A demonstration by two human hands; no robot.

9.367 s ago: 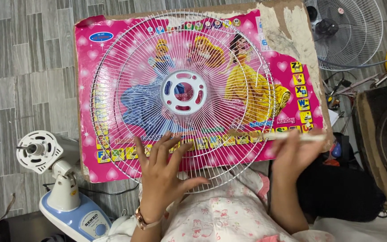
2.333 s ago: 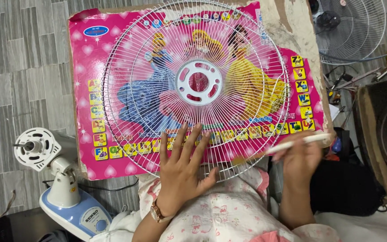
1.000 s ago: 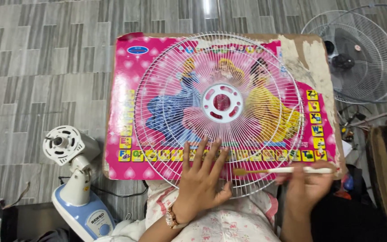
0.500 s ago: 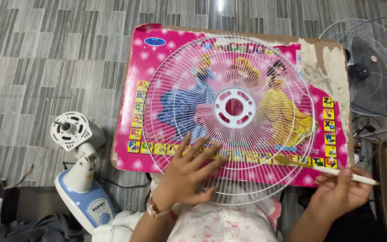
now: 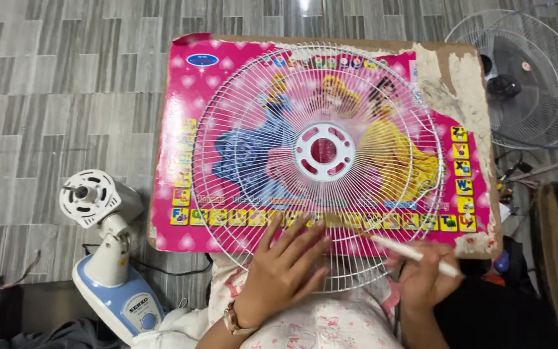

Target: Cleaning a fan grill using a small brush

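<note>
White wire fan guard (image 5: 321, 161) lies flat on a pink picture board (image 5: 182, 129), its round white hub plate (image 5: 324, 151) near the middle of the board and its near rim hanging past the board's near edge, over the person's lap. In the head view the left hand (image 5: 285, 268) rests palm down on the near part of the guard, fingers spread and straight across the wires, closed on nothing. A watch (image 5: 232, 318) sits on that wrist. The right hand (image 5: 424, 278) is just right of the left hand, at the guard's near-right rim, curled around a thin white brush (image 5: 408, 252). The brush slants up and left from that hand, its darker tip lying on the wires of the guard between the two hands.

Left of the board a white fan motor head (image 5: 88, 194) stands on a blue and white fan base (image 5: 117, 294) on the grey tiled floor (image 5: 46, 84). Beyond the board's far-right corner, where the pink paper is torn down to bare cardboard, stands another fan with grey guard (image 5: 524, 71). Loose cables (image 5: 524, 171) lie just beside the board's right edge. The person's flowered clothing (image 5: 324, 323) fills the space under the guard's near rim.
</note>
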